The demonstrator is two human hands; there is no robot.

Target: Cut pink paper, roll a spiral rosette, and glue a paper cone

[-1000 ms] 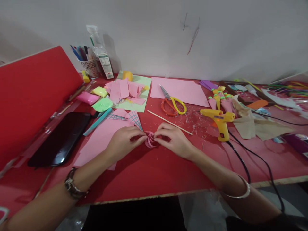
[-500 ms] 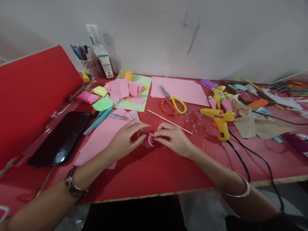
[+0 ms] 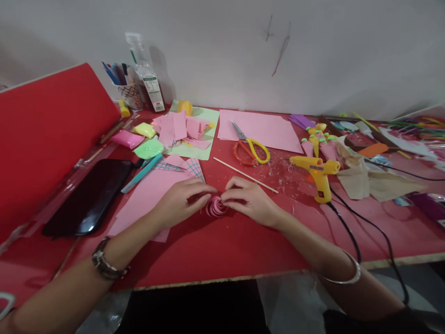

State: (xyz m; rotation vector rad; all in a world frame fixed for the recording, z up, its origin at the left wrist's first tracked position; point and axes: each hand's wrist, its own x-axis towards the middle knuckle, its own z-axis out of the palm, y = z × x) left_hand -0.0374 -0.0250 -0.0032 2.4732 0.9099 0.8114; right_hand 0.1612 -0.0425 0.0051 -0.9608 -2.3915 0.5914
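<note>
A small coil of pink paper strip [image 3: 215,206] stands on the red table [image 3: 222,250] between my two hands. My left hand [image 3: 182,200] pinches its left side with curled fingers. My right hand [image 3: 248,199] pinches the right side, fingers bent over the coil's top edge. A watch is on my left wrist and a silver bangle on my right forearm. A thin wooden stick [image 3: 245,175] lies just beyond my right hand.
Pink paper sheets [image 3: 259,130], orange-and-yellow scissors [image 3: 251,149], a yellow glue gun [image 3: 318,174] with a black cord, a dark phone [image 3: 88,197], a teal pen [image 3: 142,173], clay packets [image 3: 148,149], a pen cup [image 3: 125,90] and paper cones [image 3: 320,146] crowd the table. A red board [image 3: 45,134] leans left.
My left fingers briefly lifted off the coil, then closed back on it. The coil has shifted slightly and both hands stay at the same spot.
</note>
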